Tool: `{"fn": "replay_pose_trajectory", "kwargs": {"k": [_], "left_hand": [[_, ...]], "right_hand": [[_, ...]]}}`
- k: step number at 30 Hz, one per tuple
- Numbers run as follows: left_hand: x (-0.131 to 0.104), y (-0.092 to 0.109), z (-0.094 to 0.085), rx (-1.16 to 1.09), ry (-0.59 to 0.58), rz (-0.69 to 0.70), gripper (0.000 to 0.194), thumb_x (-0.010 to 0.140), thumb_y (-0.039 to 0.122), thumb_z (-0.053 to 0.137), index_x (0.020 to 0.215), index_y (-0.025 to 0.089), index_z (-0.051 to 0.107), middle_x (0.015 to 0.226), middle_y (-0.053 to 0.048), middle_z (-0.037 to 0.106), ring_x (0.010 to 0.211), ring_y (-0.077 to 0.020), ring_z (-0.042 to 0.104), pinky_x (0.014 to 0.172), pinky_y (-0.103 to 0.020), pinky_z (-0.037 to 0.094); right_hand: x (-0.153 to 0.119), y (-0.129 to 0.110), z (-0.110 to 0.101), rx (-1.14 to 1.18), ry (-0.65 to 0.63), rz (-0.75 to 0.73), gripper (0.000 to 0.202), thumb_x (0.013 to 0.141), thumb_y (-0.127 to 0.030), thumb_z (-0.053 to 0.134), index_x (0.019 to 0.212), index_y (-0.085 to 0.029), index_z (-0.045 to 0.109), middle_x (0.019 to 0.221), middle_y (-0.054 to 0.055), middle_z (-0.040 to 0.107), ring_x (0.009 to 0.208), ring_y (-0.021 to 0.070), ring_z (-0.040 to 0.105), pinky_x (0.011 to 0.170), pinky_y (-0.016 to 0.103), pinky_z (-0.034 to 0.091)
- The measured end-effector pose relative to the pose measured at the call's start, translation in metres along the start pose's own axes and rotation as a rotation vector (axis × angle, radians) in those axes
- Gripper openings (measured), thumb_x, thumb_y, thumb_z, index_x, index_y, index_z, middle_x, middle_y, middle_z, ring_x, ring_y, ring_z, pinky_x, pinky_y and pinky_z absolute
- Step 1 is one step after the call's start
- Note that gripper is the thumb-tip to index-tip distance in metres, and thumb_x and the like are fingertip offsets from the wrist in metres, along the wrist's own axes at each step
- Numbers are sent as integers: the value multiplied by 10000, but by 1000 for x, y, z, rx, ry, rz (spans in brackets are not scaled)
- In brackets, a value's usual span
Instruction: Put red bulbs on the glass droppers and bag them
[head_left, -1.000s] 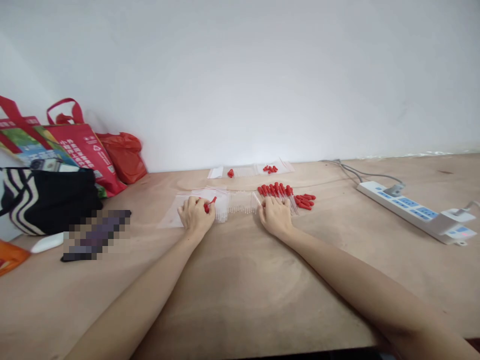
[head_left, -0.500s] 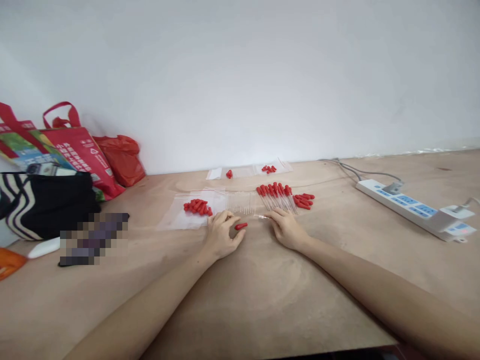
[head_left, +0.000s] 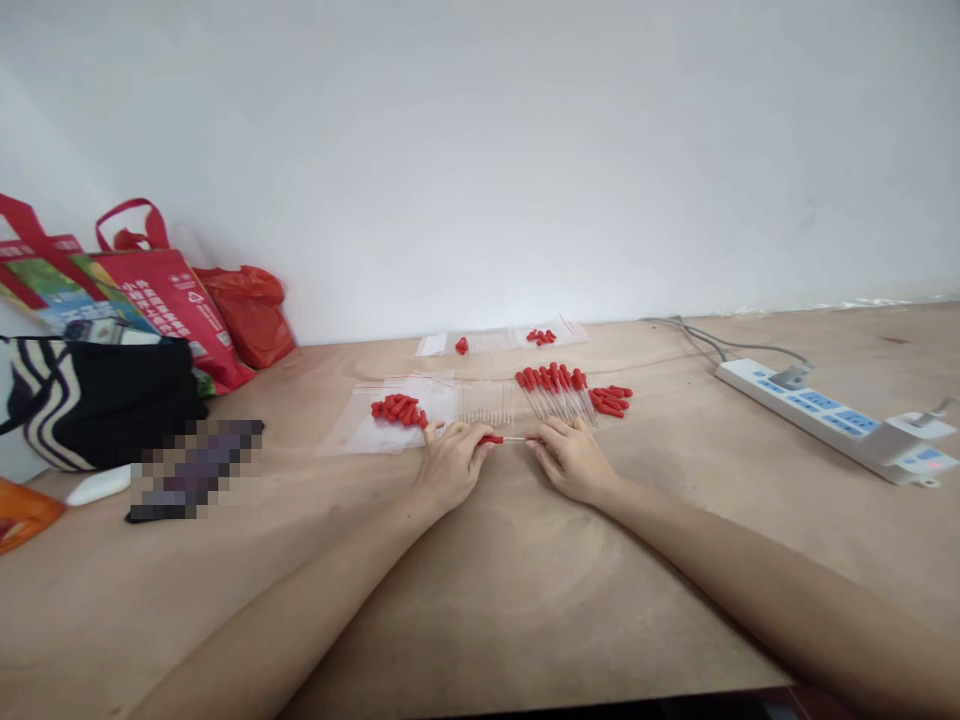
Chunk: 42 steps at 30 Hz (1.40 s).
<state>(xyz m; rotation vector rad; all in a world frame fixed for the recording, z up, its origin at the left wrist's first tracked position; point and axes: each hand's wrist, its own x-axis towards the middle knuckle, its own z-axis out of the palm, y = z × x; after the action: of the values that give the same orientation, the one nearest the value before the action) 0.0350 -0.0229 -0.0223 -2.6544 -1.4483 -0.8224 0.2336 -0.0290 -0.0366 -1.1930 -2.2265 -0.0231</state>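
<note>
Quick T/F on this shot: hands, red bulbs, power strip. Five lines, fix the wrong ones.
1. The left hand holds a red bulb. True.
2. The right hand also holds a red bulb. False: it holds a thin clear tube.
3. A power strip lies to the right of both hands. True.
4. The power strip has nothing plugged into it. False: a grey plug sits in it.
5. A pile of loose bulbs rests on clear plastic to the left of the red-topped tubes. True.
</note>
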Motion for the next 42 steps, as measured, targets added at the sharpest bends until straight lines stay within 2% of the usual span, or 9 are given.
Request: {"fn": "replay_pose_trajectory", "kwargs": {"k": [6, 11, 17, 22, 26, 30, 35, 42], "left_hand": [[0, 0, -1, -78, -35, 18, 150, 877, 220, 394, 889, 241, 543, 881, 34, 652, 863, -166, 553, 888, -421, 155], [-2, 2, -1, -143, -43, 21, 164, 864, 249, 411, 822, 218, 567, 749, 36, 640, 768, -148, 556, 874, -401, 177], [-4, 2, -2, -194, -59, 102, 157, 843, 256, 448, 791, 218, 591, 714, 39, 633, 716, -128, 555, 884, -383, 175], [-5, 2, -2, -161, 1, 126, 164, 826, 288, 478, 743, 207, 593, 659, 40, 626, 670, -123, 553, 889, -381, 183], [-6, 3, -2, -146, 30, 168, 153, 828, 274, 472, 757, 200, 586, 700, 27, 638, 705, -128, 557, 894, -376, 188], [-7, 5, -4, -115, 11, 202, 160, 831, 260, 455, 756, 194, 579, 731, 10, 645, 744, -141, 560, 896, -377, 194], [-6, 7, -5, -88, -36, 231, 161, 837, 250, 436, 769, 194, 571, 737, 6, 650, 773, -149, 565, 907, -382, 185], [-1, 0, -4, -24, 7, 183, 161, 853, 251, 431, 822, 206, 582, 792, 4, 658, 825, -158, 564, 930, -409, 161]], "right_hand": [[-1, -1, 0, 47, -36, -37, 215, 871, -224, 359, 869, -172, 568, 807, 36, 608, 696, 134, 510, 684, 290, 256], [0, 3, -1, 132, -64, -85, 226, 872, -242, 371, 871, -175, 587, 792, 40, 603, 719, 138, 505, 680, 282, 258], [1, 6, -3, 163, -94, -109, 220, 863, -249, 400, 829, -190, 609, 783, 25, 610, 686, 122, 504, 688, 288, 226], [0, -1, -3, 98, -63, -86, 219, 852, -232, 405, 833, -194, 620, 764, 19, 623, 630, 113, 473, 674, 299, 190], [1, -5, -2, 72, -46, -127, 236, 853, -208, 381, 838, -187, 616, 716, 15, 619, 597, 108, 456, 653, 293, 182], [1, -7, 0, 48, -56, -162, 236, 844, -192, 373, 804, -178, 605, 709, 17, 619, 593, 111, 459, 650, 292, 182], [1, -12, 1, 29, -98, -134, 251, 855, -201, 356, 786, -176, 597, 716, 25, 627, 612, 118, 473, 656, 291, 189], [6, -16, -4, -41, -131, -94, 274, 879, -242, 334, 898, -186, 602, 776, 39, 626, 689, 135, 502, 663, 295, 203]]}}
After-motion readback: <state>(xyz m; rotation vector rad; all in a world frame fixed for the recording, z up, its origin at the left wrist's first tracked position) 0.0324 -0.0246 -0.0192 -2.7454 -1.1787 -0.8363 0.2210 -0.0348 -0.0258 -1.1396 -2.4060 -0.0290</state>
